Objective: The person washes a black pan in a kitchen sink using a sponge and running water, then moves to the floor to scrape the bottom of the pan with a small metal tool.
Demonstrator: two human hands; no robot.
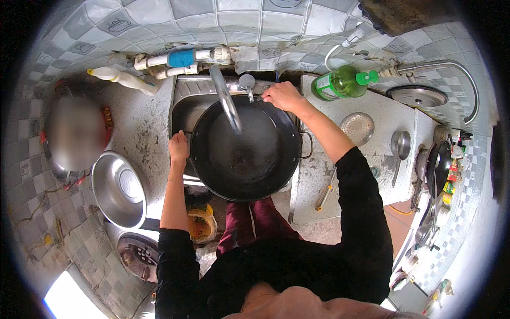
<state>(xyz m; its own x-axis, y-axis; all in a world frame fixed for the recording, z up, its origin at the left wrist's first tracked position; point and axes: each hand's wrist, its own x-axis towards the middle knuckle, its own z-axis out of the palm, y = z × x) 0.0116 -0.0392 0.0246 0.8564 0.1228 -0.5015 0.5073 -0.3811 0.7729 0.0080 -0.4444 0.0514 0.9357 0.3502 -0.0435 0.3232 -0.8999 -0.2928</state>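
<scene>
A large black wok [244, 147] rests over the metal sink [187, 109], below the curved faucet spout [225, 97]. My left hand [179, 146] is closed at the wok's left side, where a handle is mostly hidden by the fingers. The right-hand loop handle [306, 145] is free. Above the wok's far rim, my right hand [282, 96] pinches a small dark item beside the faucet lever [247, 83]; what it is cannot be told. The wok's inside looks dark and wet.
A green pump bottle [342, 83], a perforated skimmer [357, 128] and a small ladle [400, 144] lie to the right. On the left are a steel basin [119, 189] and a white squeeze bottle [123, 79]. A yellow bucket [201, 223] stands below the sink.
</scene>
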